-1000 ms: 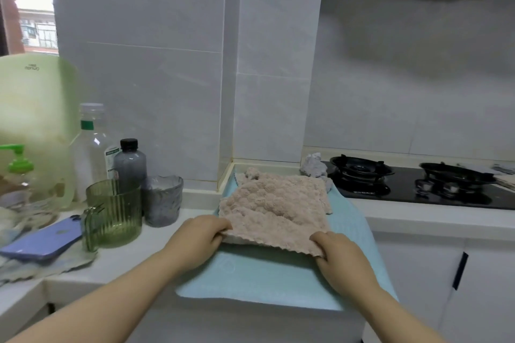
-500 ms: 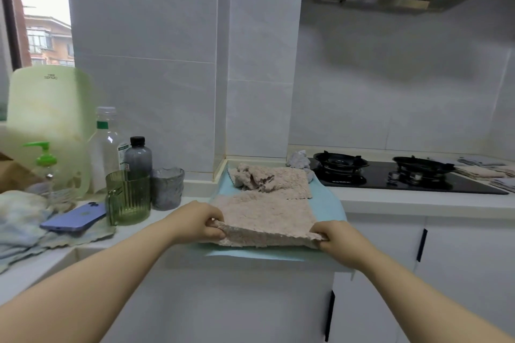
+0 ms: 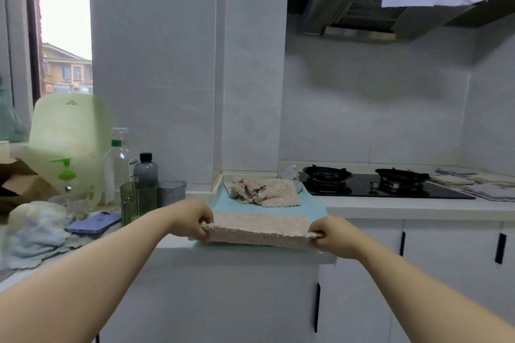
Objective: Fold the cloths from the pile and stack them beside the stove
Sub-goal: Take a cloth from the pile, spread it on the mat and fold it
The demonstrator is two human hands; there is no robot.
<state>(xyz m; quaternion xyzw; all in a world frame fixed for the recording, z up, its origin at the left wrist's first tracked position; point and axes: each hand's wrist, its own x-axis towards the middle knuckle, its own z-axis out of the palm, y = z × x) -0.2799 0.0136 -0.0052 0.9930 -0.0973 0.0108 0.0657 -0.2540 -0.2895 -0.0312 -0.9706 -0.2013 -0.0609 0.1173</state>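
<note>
Left hand point(image 3: 198, 220) and right hand point(image 3: 328, 234) each pinch an end of the beige cloth point(image 3: 259, 228), stretched flat left of the stove point(image 3: 376, 184).

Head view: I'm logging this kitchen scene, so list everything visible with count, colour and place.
fluffy beige cloth: 1, beige, held at counter front
crumpled beige cloth: 1, beige, on mat behind
flat fabric mat: 1, light blue, left of stove
crumpled grey cloth: 1, grey, stove's left corner
gas stove: 1, black, counter right
folded cloths: several, beige and grey, right of stove
ribbed glass cup: 1, green, counter left
smartphone: 1, purple, beside cup
bottles: 3, clear, dark grey, green-pumped, behind cup
left hand: 1, fingers pinch cloth's left end
right hand: 1, fingers pinch right end
</note>
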